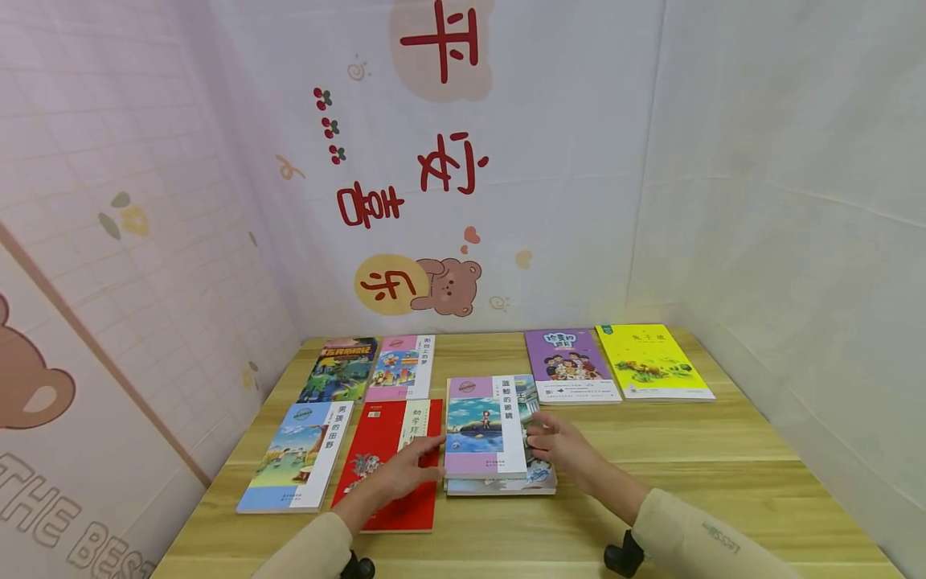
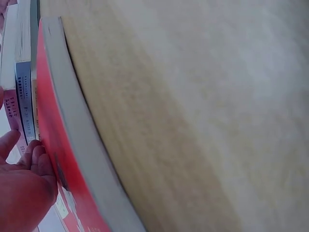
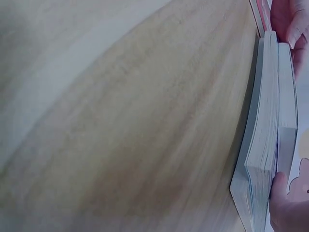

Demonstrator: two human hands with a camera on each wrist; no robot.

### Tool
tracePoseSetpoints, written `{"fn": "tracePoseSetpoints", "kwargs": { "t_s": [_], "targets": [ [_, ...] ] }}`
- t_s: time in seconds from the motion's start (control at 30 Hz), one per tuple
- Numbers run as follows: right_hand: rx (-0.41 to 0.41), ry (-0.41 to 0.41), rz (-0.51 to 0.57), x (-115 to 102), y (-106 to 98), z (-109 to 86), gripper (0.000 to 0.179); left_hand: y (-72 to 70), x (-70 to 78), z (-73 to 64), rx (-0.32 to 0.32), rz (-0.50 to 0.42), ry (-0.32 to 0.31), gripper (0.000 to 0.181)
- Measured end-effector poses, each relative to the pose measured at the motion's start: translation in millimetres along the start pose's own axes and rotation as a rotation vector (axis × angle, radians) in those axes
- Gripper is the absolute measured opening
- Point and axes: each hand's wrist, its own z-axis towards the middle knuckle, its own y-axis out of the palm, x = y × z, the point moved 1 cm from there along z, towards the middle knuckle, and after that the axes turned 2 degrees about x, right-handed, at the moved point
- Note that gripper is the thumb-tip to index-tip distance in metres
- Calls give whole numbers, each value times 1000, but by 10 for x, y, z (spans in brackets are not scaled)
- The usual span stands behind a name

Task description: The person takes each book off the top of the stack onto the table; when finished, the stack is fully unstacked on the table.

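A stack of books lies at the middle of the table, topped by a pink-edged book with a picture of a figure by blue water. Beneath it a pale illustrated book juts out to the right and front. My left hand reaches over the red book, fingers loosely bent, fingertips right at the stack's left side. In the left wrist view the pink spine and blue spine show beside those fingers. My right hand is at the stack's right side, fingers slightly bent by the page edges.
To the left lie a blue-bordered book, a dark green book and another pink book. A purple book and a yellow book lie at the back right. Printed cloth walls enclose the wooden table.
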Motion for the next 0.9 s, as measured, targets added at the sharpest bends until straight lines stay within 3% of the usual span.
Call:
{"fn": "tracePoseSetpoints", "kwargs": {
  "t_s": [0.37, 0.9],
  "targets": [
    [-12, 44, -9, -7, 69, 17, 56, -3, -17, 10, -8, 16, -30, 66],
    [31, -15, 171, -37, 88, 64, 66, 11, 11, 3, -17, 36, -23, 66]
  ]
}}
